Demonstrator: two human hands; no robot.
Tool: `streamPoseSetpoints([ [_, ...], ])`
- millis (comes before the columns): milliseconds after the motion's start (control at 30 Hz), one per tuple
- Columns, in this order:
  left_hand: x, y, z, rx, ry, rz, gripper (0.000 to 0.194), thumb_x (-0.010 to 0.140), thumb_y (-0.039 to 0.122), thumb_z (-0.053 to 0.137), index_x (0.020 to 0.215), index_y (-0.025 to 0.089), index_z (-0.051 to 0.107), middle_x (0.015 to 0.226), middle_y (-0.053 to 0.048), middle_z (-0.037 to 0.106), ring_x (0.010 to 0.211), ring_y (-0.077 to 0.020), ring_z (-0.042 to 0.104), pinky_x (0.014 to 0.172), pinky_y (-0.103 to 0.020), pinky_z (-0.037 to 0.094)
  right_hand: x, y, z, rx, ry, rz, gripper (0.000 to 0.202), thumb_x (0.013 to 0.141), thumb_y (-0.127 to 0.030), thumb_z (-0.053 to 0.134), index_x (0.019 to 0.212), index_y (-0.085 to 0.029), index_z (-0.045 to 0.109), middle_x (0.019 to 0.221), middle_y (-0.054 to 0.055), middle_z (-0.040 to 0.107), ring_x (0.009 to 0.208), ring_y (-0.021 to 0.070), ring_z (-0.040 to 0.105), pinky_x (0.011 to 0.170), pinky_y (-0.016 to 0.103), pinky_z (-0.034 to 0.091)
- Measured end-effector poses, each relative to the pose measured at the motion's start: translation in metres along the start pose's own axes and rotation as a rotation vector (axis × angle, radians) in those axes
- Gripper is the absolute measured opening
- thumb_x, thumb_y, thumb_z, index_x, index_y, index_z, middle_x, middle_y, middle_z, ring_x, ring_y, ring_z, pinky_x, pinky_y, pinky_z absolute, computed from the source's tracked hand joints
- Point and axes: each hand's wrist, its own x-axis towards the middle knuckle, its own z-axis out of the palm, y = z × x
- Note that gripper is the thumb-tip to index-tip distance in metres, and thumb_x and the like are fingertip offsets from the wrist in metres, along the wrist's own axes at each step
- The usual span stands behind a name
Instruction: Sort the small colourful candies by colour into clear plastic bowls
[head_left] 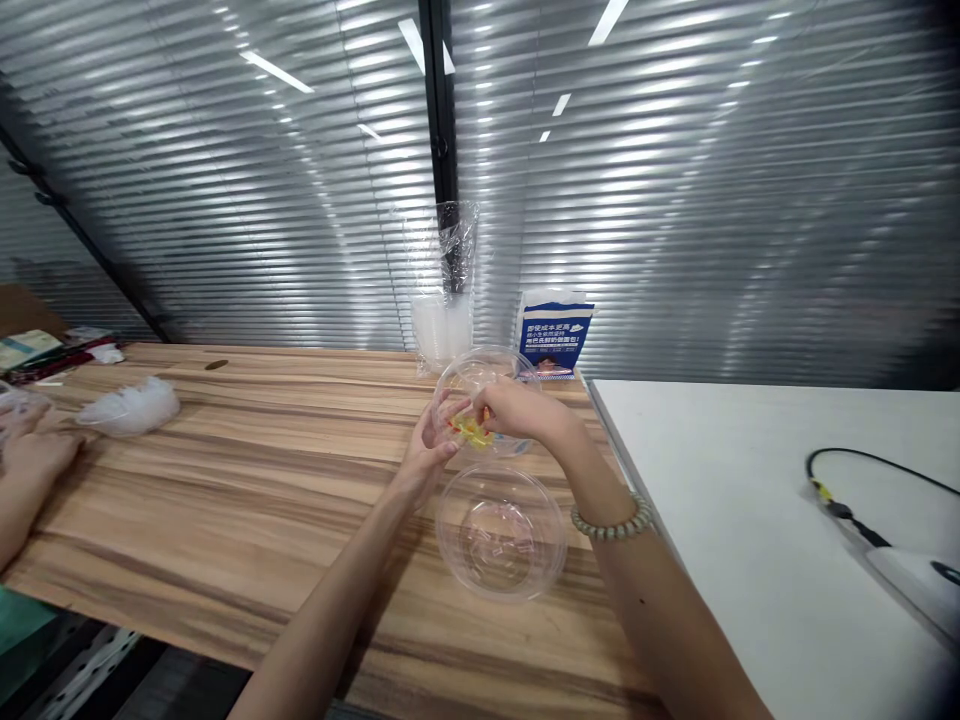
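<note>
A clear round bowl (491, 365) is tilted on the wooden table, with small yellow and red pieces (472, 431) inside it. My left hand (429, 448) grips the bowl's left side, fingers behind the wall and thumb in front. Inside the bowl's opening, my right hand (510, 408) has its fingers pinched at the pieces; what they hold, if anything, is hidden. A second clear round bowl (501, 580), holding small pinkish pieces (506, 530), sits nearer to me.
Behind the bowls stand a plastic bag of white cups (442, 330) and a blue printed box (555, 338). At the left, another person's hand (37, 445) is near a clear container of whitish items (133, 406). A white table (750, 500) with a black cable (870, 452) adjoins on the right.
</note>
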Motion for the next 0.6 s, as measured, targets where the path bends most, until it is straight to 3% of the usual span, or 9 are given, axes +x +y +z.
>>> streamPoseSetpoints([
  [600, -0.0014, 0.0003, -0.0023, 0.016, -0.020, 0.011, 0.086, 0.058, 0.036, 0.085, 0.134, 0.029, 0.045, 0.137, -0.008, 0.053, 0.124, -0.0265, 0.050, 0.098, -0.032, 0.043, 0.0013, -0.0004, 0.0031, 0.083, 0.035, -0.068, 0.021, 0.076, -0.012, 0.060, 0.092, -0.016, 0.074, 0.080, 0.006, 0.071, 0.068, 0.0140, 0.059, 0.058, 0.022, 0.036],
])
